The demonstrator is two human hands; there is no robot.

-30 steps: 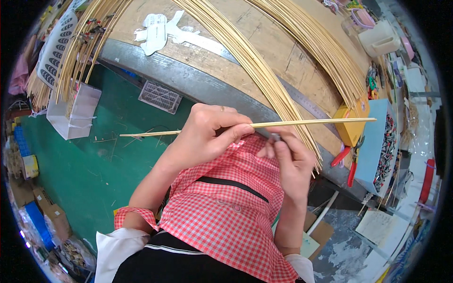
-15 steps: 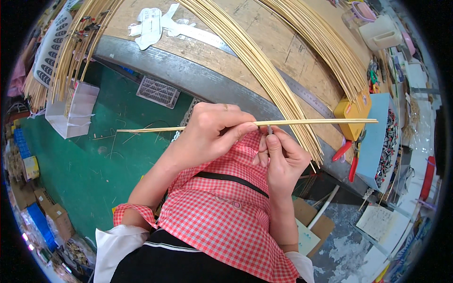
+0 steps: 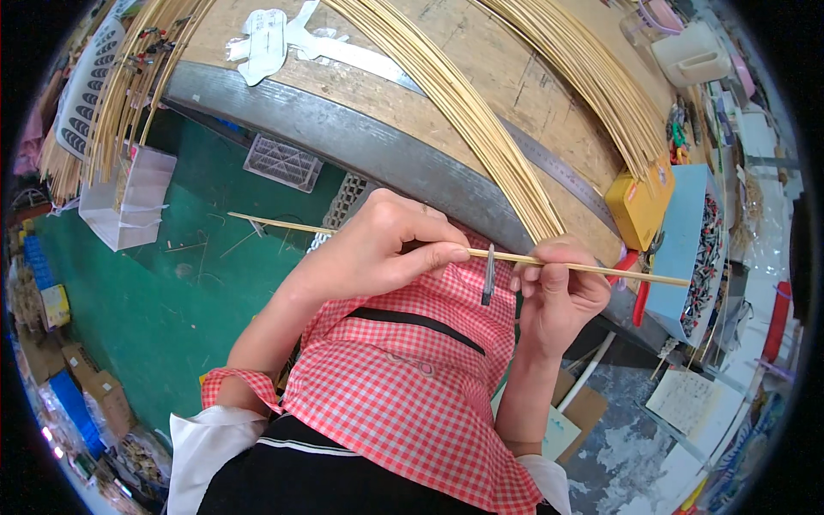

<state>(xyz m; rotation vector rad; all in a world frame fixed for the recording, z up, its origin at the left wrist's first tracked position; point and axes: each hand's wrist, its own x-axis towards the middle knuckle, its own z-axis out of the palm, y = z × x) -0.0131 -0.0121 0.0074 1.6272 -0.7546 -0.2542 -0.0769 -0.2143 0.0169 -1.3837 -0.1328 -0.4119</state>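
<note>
A few thin straw-coloured sticks [image 3: 506,257] lie together, held across in front of my apron and sloping down to the right. My left hand [image 3: 382,245] is closed round them, thumb and index finger pinching from the near side. My right hand [image 3: 562,296] pinches them farther right. Between the hands a small metal alligator clip [image 3: 489,276] with a dark end hangs from the sticks, touched by neither hand. Near their left end a small grey piece [image 3: 256,227] shows, too small to tell. The fingers hide parts of the sticks.
A wooden workbench [image 3: 446,30] with a metal edge carries long stick bundles [image 3: 468,99], a steel ruler [image 3: 562,176] and a yellow box [image 3: 635,206]. At right stand a light-blue bin [image 3: 678,257] of clips and red-handled pliers [image 3: 640,304]. A white bin [image 3: 129,202] stands left.
My right hand has let go of the clip, which now hangs on the sticks, and has moved right to pinch the sticks. Their right end has dropped; the left end has risen.
</note>
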